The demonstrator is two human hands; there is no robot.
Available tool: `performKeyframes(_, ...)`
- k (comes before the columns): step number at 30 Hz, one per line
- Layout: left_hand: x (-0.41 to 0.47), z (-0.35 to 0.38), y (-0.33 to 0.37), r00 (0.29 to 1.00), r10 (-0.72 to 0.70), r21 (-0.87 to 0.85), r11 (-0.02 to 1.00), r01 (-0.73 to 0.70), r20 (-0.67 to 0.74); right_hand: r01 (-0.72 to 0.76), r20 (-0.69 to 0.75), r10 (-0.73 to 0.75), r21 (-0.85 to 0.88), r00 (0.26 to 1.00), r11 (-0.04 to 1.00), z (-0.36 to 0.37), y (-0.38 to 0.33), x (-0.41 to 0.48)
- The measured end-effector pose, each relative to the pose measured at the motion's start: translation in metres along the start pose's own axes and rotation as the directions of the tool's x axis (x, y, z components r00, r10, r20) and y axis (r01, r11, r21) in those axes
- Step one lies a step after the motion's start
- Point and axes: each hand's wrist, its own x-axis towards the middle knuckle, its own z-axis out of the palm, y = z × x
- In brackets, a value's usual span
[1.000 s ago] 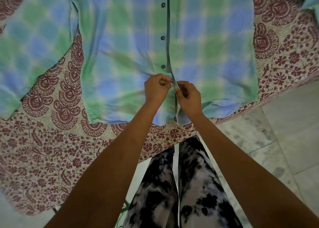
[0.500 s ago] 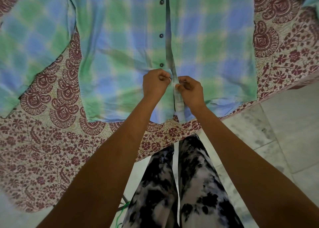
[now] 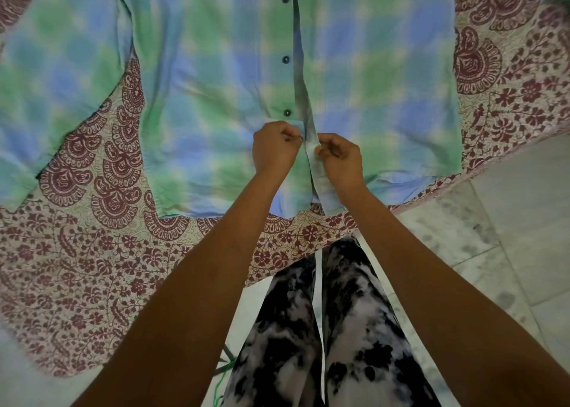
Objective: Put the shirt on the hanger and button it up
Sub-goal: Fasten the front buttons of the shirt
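Maroon-print bedsheet (image 3: 92, 268) (paisley, floral) w/ marble floor (image 3: 509, 221) beside

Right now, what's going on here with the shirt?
A person stands at a bedspread with a plaid shirt spread flat on it, working on its front. The left hand and right hand each pinch one front edge near the hem, just below the lowest of three visible buttons. Above the hands the front lies closed; below them it gapes open.
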Motion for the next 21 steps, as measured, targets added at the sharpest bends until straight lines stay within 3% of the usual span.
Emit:
performKeyframes(8, -0.005, 0.002, 0.004, 0.999, -0.051, -0.176, 0.983, 0.050, 0.000, 0.009, 0.012, -0.009, 0.006, 1.000, 1.000, 0.000, 0.000, 0.002)
performKeyframes(14, -0.012, 0.003, 0.006, 0.996, -0.028, -0.203, 0.979, 0.010, -0.087, 0.031, -0.015, -0.032, -0.065, 0.999, 0.997, 0.003, -0.001, -0.001)
performKeyframes(21, -0.012, 0.004, 0.006, 0.999, -0.050, -0.248, 0.967, 0.052, 0.014, 0.046, -0.004, -0.046, -0.086, 0.999, 0.995, 0.002, -0.008, -0.007)
